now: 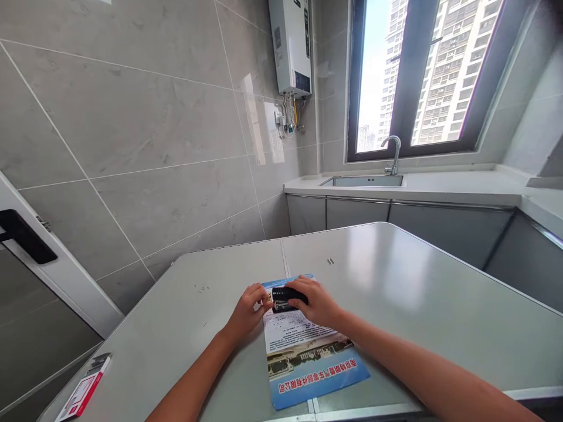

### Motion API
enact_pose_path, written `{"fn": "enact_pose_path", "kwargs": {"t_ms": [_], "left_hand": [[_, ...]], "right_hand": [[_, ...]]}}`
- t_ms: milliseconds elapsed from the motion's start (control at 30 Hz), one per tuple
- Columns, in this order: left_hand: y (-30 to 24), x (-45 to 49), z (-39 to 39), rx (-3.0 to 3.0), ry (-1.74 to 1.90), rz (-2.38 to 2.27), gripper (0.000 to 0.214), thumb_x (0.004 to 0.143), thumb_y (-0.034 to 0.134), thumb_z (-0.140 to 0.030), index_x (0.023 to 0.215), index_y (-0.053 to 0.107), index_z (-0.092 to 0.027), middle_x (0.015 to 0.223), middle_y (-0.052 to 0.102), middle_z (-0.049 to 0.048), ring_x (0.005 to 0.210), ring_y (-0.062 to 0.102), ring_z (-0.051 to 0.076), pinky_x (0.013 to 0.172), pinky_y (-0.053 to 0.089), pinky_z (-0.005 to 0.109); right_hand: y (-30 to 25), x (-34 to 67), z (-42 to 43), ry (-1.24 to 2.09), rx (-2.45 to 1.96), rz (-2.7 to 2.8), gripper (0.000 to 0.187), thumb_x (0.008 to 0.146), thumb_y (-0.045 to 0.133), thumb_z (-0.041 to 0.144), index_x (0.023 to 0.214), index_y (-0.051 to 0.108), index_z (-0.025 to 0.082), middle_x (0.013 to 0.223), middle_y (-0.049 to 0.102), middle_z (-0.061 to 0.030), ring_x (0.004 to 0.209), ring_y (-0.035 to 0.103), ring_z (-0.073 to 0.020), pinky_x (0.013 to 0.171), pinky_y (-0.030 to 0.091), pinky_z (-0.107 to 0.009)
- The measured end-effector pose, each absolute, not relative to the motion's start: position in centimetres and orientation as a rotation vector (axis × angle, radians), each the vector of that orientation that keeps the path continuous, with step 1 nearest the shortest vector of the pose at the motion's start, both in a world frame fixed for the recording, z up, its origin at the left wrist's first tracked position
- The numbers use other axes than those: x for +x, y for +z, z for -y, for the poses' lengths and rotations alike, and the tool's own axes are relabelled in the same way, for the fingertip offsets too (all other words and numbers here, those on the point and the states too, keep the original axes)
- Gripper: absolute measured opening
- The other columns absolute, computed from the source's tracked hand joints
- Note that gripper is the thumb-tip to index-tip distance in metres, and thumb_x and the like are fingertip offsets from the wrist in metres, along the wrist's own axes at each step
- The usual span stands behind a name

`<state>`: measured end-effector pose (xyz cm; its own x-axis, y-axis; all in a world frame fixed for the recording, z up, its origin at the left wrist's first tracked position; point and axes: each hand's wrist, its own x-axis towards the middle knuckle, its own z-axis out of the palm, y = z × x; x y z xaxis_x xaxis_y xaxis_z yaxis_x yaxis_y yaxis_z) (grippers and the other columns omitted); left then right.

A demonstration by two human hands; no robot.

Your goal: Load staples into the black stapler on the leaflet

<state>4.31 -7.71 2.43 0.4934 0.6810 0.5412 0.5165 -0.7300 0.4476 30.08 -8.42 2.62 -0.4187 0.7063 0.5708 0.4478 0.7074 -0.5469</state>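
Observation:
A blue and white printed leaflet (308,357) lies on the grey folding table (396,293) in front of me. A small black stapler (284,298) sits across the leaflet's far end. My right hand (317,302) is wrapped over the stapler from the right, fingers closed on it. At the leaflet's left edge my left hand (247,310) is curled, its fingertips pinching the paper next to the stapler's nose.
A red and white small box (83,394) lies at the table's near left corner. Two loose staples (330,261) rest further out on the tabletop. Behind are a counter with a sink (364,181) and tap (393,153), a wall water heater (291,47) and a window.

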Motion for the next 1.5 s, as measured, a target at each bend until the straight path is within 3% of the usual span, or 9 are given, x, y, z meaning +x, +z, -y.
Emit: {"fn": "enact_pose_path", "kwargs": {"t_ms": [100, 167, 300, 433, 667, 967, 1300, 1500], "left_hand": [[2.3, 4.4, 7.4, 2.553, 1.015, -1.163, 0.017, 0.097, 0.051, -0.014, 0.083, 0.056, -0.021, 0.088, 0.06, 0.0038, 0.086, 0.056, 0.02, 0.082, 0.047, 0.034], [2.0, 4.2, 7.3, 2.577, 0.917, -1.199, 0.007, 0.095, 0.058, -0.018, 0.097, 0.063, -0.022, 0.103, 0.064, 0.0068, 0.099, 0.06, 0.023, 0.092, 0.05, 0.039], [1.3, 3.7, 7.0, 2.649, 0.642, -1.191, 0.04, 0.092, 0.07, -0.035, 0.131, 0.063, -0.028, 0.145, 0.054, 0.0117, 0.131, 0.053, 0.031, 0.112, 0.045, 0.051], [0.6, 3.4, 6.9, 2.678, 0.398, -1.152, 0.059, 0.096, 0.064, -0.052, 0.151, 0.051, -0.033, 0.164, 0.038, 0.0119, 0.148, 0.039, 0.037, 0.122, 0.031, 0.062], [-0.2, 3.1, 6.3, 2.631, 0.425, -1.23, 0.058, 0.097, 0.06, -0.058, 0.147, 0.057, -0.029, 0.161, 0.042, 0.0136, 0.15, 0.036, 0.038, 0.123, 0.031, 0.061], [0.0, 2.8, 6.2, 2.624, 0.436, -1.227, 0.056, 0.096, 0.063, -0.053, 0.147, 0.057, -0.029, 0.161, 0.044, 0.0122, 0.15, 0.038, 0.036, 0.124, 0.032, 0.058], [1.0, 2.8, 6.7, 2.611, 0.38, -1.106, 0.059, 0.093, 0.068, -0.053, 0.148, 0.056, -0.032, 0.163, 0.043, 0.0113, 0.152, 0.036, 0.036, 0.125, 0.026, 0.059], [0.8, 2.8, 6.8, 2.608, 0.405, -1.109, 0.058, 0.092, 0.069, -0.053, 0.146, 0.058, -0.034, 0.161, 0.046, 0.0105, 0.15, 0.038, 0.037, 0.125, 0.026, 0.059]], "right_hand": [[2.9, 31.6, 6.7, 0.318, -1.182, 1.787, 0.028, 0.092, 0.064, 0.024, 0.119, 0.069, 0.022, 0.104, 0.073, -0.0085, 0.095, 0.067, -0.0247, 0.087, 0.049, -0.036], [3.0, 33.5, 5.5, 0.224, -1.364, 1.676, 0.028, 0.092, 0.063, 0.026, 0.12, 0.07, 0.021, 0.105, 0.073, -0.0096, 0.094, 0.067, -0.0249, 0.086, 0.049, -0.036], [2.5, 37.7, 3.5, 0.135, -1.698, 1.654, 0.03, 0.093, 0.062, 0.028, 0.12, 0.071, 0.021, 0.104, 0.072, -0.011, 0.093, 0.067, -0.0249, 0.08, 0.047, -0.032], [1.9, 40.0, 2.5, 0.208, -1.8, 1.741, 0.031, 0.091, 0.062, 0.027, 0.12, 0.073, 0.021, 0.102, 0.076, -0.0113, 0.091, 0.069, -0.0256, 0.072, 0.047, -0.03], [2.9, 40.5, 2.5, 0.35, -1.699, 1.947, 0.031, 0.084, 0.072, 0.03, 0.114, 0.078, 0.024, 0.101, 0.079, -0.0054, 0.088, 0.07, -0.0227, 0.073, 0.05, -0.028], [4.5, 40.8, 3.7, 0.578, -1.454, 2.191, 0.035, 0.084, 0.068, 0.026, 0.117, 0.078, 0.023, 0.106, 0.079, -0.0044, 0.09, 0.069, -0.0231, 0.081, 0.051, -0.032], [3.5, 40.4, 3.7, 0.447, -1.395, 2.285, 0.044, 0.092, 0.061, 0.021, 0.135, 0.07, 0.023, 0.124, 0.075, -0.0089, 0.112, 0.065, -0.0287, 0.099, 0.05, -0.043], [3.5, 39.8, 3.8, 0.304, -1.418, 2.374, 0.046, 0.092, 0.056, 0.015, 0.135, 0.069, 0.026, 0.113, 0.076, -0.0082, 0.104, 0.064, -0.0283, 0.09, 0.049, -0.038]]}}
